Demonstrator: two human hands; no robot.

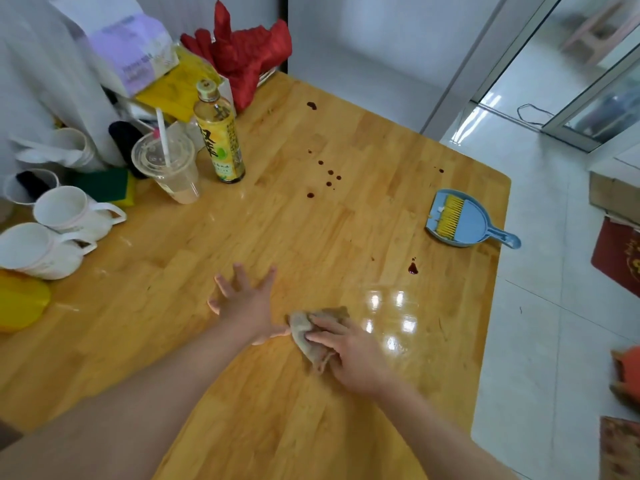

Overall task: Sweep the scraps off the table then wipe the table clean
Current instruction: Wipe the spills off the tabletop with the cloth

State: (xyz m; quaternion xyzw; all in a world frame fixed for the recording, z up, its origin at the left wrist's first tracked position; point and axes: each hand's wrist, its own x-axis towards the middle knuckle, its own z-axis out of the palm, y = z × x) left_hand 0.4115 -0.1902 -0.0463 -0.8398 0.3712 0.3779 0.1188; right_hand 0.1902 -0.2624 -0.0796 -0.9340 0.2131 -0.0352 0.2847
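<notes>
A crumpled beige cloth [310, 336] lies on the wooden table [311, 220] near its front. My right hand [349, 353] presses down on the cloth with straight fingers. My left hand [247, 304] rests flat on the table just left of the cloth, fingers spread, its thumb touching the cloth's edge. Dark red drops [329, 178] dot the middle of the table, with one larger drop [412, 268] further right. A blue dustpan [471, 223] with a yellow-bristled brush [448, 214] lying in it sits near the table's right edge.
A yellow-labelled bottle [220, 133], a plastic cup with a straw [173, 171], white mugs [69, 213], a green sponge [107, 187], and red cloth [249, 53] crowd the table's left and back. A wet shine [388, 317] lies right of the cloth. White tiled floor [540, 306] is at right.
</notes>
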